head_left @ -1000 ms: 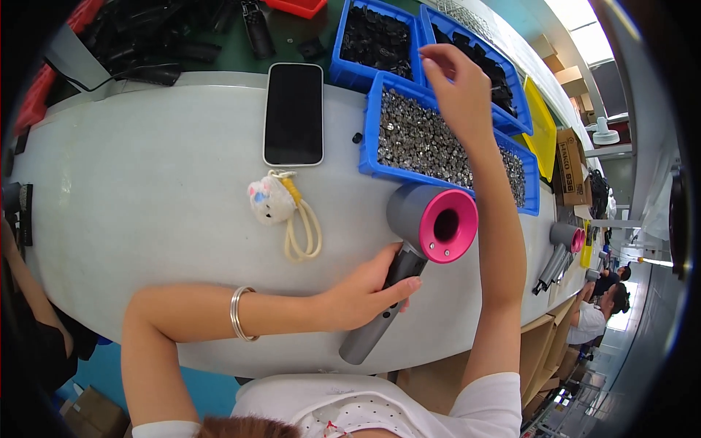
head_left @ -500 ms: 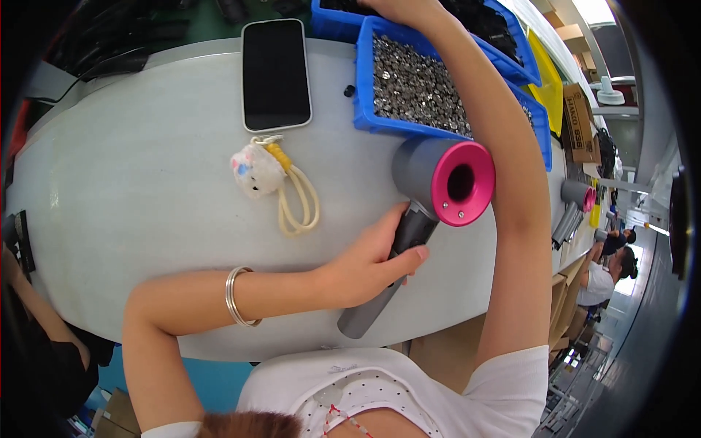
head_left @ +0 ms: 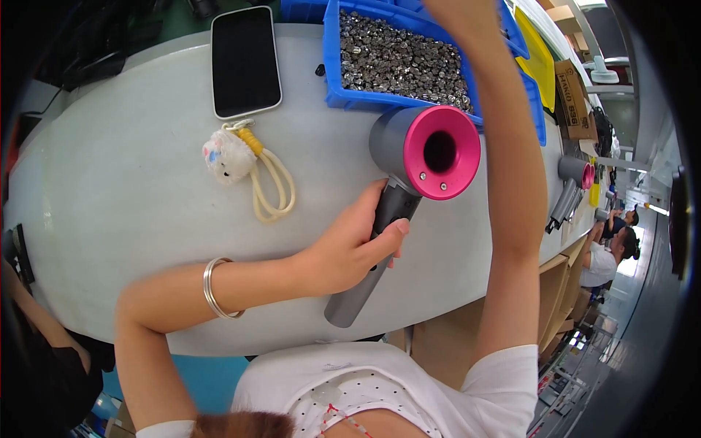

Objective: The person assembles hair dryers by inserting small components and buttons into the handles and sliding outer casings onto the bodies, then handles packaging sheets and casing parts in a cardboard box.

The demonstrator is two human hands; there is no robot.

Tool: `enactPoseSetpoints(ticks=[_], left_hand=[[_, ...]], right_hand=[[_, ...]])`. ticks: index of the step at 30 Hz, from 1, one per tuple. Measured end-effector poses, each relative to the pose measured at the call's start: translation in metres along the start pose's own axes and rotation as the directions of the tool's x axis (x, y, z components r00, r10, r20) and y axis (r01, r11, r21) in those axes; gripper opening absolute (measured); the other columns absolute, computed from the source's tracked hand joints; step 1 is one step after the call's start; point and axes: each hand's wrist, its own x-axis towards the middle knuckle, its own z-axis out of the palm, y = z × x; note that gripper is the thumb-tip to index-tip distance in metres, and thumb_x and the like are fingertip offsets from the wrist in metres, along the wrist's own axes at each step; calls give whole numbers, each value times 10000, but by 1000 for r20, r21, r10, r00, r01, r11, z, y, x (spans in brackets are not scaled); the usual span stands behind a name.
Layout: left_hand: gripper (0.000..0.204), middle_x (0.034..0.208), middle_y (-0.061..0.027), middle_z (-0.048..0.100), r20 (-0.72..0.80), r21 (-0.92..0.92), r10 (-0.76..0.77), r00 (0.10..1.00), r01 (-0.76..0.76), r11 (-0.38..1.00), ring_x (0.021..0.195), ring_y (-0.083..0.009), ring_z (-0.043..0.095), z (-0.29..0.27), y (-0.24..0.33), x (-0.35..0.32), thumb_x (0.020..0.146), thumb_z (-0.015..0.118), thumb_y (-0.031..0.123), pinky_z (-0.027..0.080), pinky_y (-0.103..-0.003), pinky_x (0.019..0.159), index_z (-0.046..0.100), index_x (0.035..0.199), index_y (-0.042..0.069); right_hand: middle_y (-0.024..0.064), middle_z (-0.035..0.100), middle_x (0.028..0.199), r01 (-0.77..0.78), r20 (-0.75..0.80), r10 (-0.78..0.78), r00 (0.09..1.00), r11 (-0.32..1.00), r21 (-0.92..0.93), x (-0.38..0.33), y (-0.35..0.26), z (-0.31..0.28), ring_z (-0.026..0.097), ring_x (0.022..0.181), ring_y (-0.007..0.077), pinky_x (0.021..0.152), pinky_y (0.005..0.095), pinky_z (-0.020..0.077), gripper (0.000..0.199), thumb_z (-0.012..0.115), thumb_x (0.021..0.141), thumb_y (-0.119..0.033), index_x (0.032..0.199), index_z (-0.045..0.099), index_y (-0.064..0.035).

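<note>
Pale grey tabletop (head_left: 109, 190) at a workshop station, seen from above, with a row of benches running off beyond the right arm, where another grey and pink hair dryer (head_left: 571, 186) lies at the tabletop edge and a seated person (head_left: 610, 252) works in the distance. Left hand (head_left: 347, 252), a silver bangle (head_left: 213, 288) on its wrist, is wrapped around the dark grey handle of a hair dryer (head_left: 409, 182), fingers curled over the grip and thumb along its side; the dryer's grey barrel with its bright pink ring sits just above that hand, the open end facing up toward the camera. Right arm stretches up past the dryer's right side, and the right hand leaves the top edge of the view over a blue bin (head_left: 343, 69) of small silvery metal parts (head_left: 401, 58), so whether that hand is open or closed cannot be told. Up and to the left of the left hand lie a black smartphone (head_left: 244, 62), face up, and a small white plush charm (head_left: 228, 155) on a looped cream cord (head_left: 274, 193), tied to the phone's lower corner. A yellow sheet (head_left: 537, 62) shows beyond the bin, to the right of the raised arm
</note>
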Motion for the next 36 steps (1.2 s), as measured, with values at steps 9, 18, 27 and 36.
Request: enactPoseSetpoints(ticks=[9, 18, 27, 36], left_hand=[[427, 851, -62, 480, -60, 0, 45, 997, -45, 999, 694, -123, 517, 4, -2, -3, 957, 461, 171, 474, -300, 637, 274, 1292, -16], [448, 1052, -65, 465, 3, -171, 45, 999, -44, 984, 888, -112, 501, 6, -3, -2, 978, 410, 259, 444, -276, 779, 266, 1326, 16], [629, 1240, -108, 378, 174, -43, 220, 960, -215, 976, 1100, -198, 443, 26, -7, -13, 917, 453, 237, 368, -351, 972, 134, 1402, -3], [356, 1028, -107, 550, 33, 513, 735, 677, -642, 569, 980, -178, 523, -7, 68, 23, 953, 384, 302, 376, -299, 909, 569, 964, -2]], right_hand=[[112, 644, 783, -55, -129, 17, 992, 954, -295, -202, -72, 5, 594, 710, 208, 656, 288, 469, 186, 650, 694, 86, 878, 650, 52], [69, 565, 867, 136, -38, -226, 973, 702, -699, -230, -38, 40, 532, 781, 237, 623, 311, 430, 327, 715, 632, 48, 954, 682, 8], [181, 324, 1306, -424, -60, 461, 885, 853, 303, -290, -71, 56, 536, 1039, 242, 743, 312, 505, 931, 680, 756, -24, 1462, 74, -23], [62, 563, 737, -641, -146, 654, 742, 757, 128, -308, -81, 48, 555, 629, 130, 595, 280, 467, 486, 682, 754, -51, 1171, 438, -5]])
